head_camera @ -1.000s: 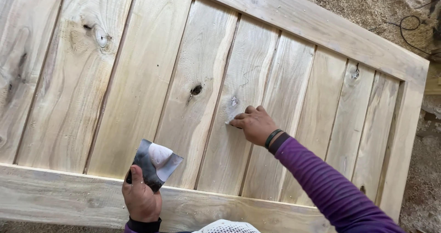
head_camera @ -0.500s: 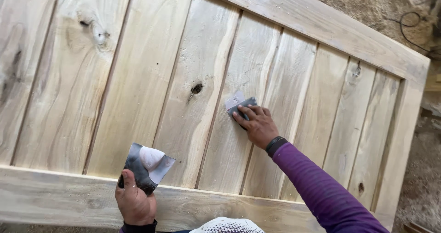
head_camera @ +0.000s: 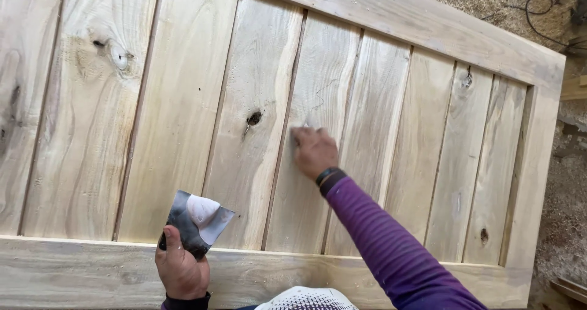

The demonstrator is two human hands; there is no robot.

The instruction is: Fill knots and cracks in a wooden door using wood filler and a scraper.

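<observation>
Head view: left hand (head_camera: 180,270) gripping putty-smeared scraper blade (head_camera: 197,223); right hand (head_camera: 313,152) pressed flat on wooden door panel (head_camera: 183,102), grip hidden, cannot tell.

I see a bare, matt wooden panel (head_camera: 183,120), its pale planks unvarnished, grainy and dotted with dark knots. There's a dull grey metal scraper blade (head_camera: 197,222) smeared with pale paste. The sleeve (head_camera: 391,249) is ribbed purple cloth.

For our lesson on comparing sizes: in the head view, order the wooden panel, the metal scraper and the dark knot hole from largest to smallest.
1. wooden panel
2. metal scraper, though nearer the camera
3. dark knot hole
</observation>
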